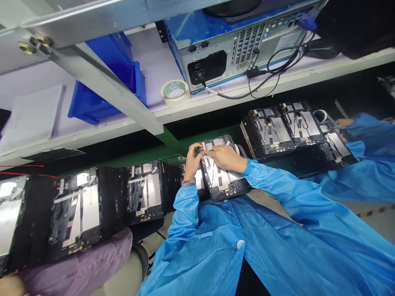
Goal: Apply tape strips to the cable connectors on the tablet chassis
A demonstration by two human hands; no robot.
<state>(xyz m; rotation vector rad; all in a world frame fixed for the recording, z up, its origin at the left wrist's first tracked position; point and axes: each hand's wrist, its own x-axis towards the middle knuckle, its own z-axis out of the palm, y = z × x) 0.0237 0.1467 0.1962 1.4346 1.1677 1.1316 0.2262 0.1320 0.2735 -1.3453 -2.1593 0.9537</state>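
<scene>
In front of my body lies an opened tablet-like device (pixel 224 181) with a black frame, a silver inner plate, cables and strips of tape. My left hand (pixel 192 163) is at its upper left corner, thumb and forefinger bent together; whatever is between them is too small to make out. Across the upper part of the device stretches my right hand (pixel 227 158), its fingers extended and a fingertip touching the surface close to the left thumb. Partly behind my left wrist sits another similar device (pixel 199 185). A roll of tape (pixel 237 149) shows beside my right hand.
Stacks of similar opened devices stand left (pixel 153 191) and right (pixel 271 131). A metal shelf above holds a computer case (pixel 228 61) with cables, a tape roll (pixel 174 93) and a blue bin (pixel 92 102). A co-worker's blue sleeve (pixel 370 127) is right, a purple sleeve (pixel 83 263) left.
</scene>
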